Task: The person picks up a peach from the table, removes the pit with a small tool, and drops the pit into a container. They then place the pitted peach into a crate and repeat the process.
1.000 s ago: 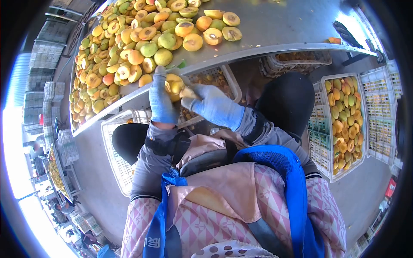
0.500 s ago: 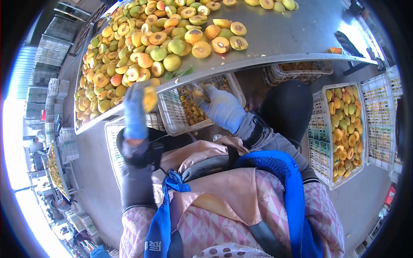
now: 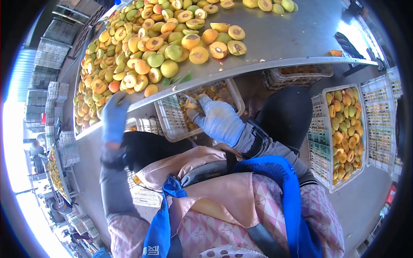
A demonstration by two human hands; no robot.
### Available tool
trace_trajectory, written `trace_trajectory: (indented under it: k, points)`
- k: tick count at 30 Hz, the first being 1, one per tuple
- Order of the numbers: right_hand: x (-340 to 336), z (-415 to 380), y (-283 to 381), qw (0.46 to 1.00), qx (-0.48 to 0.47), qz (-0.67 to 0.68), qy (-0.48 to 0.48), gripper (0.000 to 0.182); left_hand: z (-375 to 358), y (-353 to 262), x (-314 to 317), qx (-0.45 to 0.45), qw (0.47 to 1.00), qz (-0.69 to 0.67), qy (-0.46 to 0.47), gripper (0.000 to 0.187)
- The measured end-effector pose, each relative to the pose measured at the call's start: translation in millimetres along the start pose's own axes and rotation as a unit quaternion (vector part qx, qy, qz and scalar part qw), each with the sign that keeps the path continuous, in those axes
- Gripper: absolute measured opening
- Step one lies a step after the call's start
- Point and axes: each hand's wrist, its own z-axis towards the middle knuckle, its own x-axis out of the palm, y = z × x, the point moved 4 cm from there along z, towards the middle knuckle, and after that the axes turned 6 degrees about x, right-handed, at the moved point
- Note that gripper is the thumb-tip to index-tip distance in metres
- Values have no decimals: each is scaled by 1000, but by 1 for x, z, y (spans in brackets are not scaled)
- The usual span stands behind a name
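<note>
My left hand (image 3: 115,116), in a blue glove, is at the table's front edge beside the pile of halved fruit (image 3: 142,56). Its fingertips are blurred and partly hidden, so any fruit in them cannot be made out. Over a white crate (image 3: 167,112) below the edge, my right hand (image 3: 219,119), also gloved in blue, is closed on a small pointed tool (image 3: 191,99). Fruit pieces (image 3: 213,92) lie in that crate.
The metal table (image 3: 284,41) spans the top. At the right stands a crate of fruit (image 3: 344,133), with stacked crates (image 3: 380,120) beyond it. Another crate (image 3: 144,195) is partly under my legs. A co-worker (image 3: 62,207) is far left.
My left hand has moved left and slightly down, and the yellow fruit half it held no longer shows. My right hand has shifted a little right and down.
</note>
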Motion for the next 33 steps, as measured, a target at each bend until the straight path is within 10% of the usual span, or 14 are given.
trace_trajectory:
  k: [3, 4, 11, 21, 25, 28, 33]
  points:
    - [-8, 2, 0, 997, -4, 61, -46, 41, 42, -109, 64, 18, 992, 44, 118, 33]
    - [-11, 2, -1, 996, -3, 65, -61, 42, 70, -89, 112, 167, 970, 118, 133, 37]
    - [-31, 2, -7, 991, 54, 98, -71, 36, 90, -139, 183, 24, 987, 79, 140, 48]
    - [-30, 23, -16, 947, 71, 281, -137, 38, 14, -155, 106, 1, 878, -437, 195, 31]
    - [-14, 21, -5, 983, 21, 165, -73, 38, -22, -151, 106, 211, 937, -275, -36, 35]
    - [-17, 13, 1, 984, 29, 142, -101, 37, -30, -121, 116, -168, 736, -655, 37, 42]
    - [-24, 13, 23, 975, -86, 182, -91, 34, -37, -116, 109, -141, 768, -621, 76, 48]
